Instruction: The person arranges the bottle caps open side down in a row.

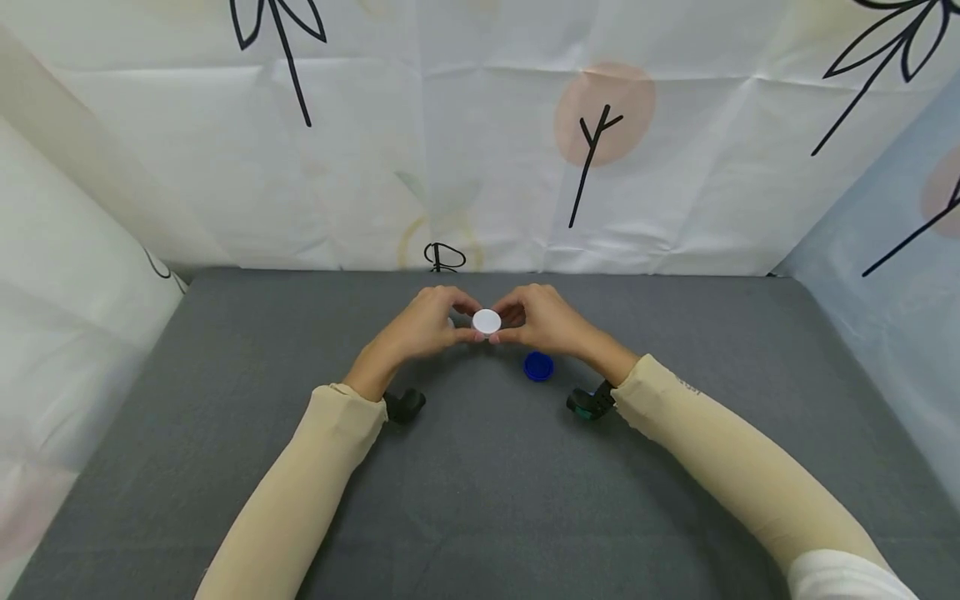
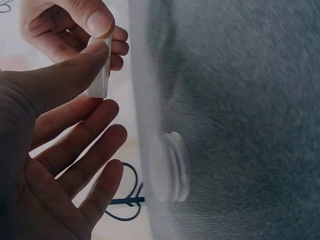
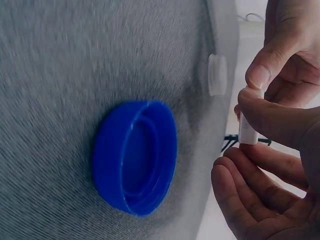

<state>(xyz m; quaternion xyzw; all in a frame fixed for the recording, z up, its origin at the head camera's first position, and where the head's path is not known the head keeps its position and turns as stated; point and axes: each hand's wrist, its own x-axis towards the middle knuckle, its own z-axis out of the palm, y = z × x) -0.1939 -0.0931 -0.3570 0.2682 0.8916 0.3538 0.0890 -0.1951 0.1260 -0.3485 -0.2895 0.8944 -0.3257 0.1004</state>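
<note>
A small round white cap [image 1: 487, 322] is held just above the table between both hands. My left hand [image 1: 422, 327] pinches its left side with thumb and fingers. From the right, my right hand [image 1: 551, 322] pinches the opposite side, the two thumbs meeting at the near edge. In the left wrist view the cap [image 2: 102, 75] stands edge-on by the thumbs, the left hand's other fingers spread loosely. A blue cap [image 3: 135, 157] lies on the table below the right hand, hollow side up. Another whitish cap [image 2: 170, 167] with ridged sides lies by the left hand, mostly hidden in the head view.
Grey cloth covers the table [image 1: 480, 492]. A white printed curtain [image 1: 495, 167] hangs along the far edge, with more fabric at both sides. A dark wrist camera [image 1: 405, 406] sits under the left wrist, another wrist camera [image 1: 590, 402] under the right.
</note>
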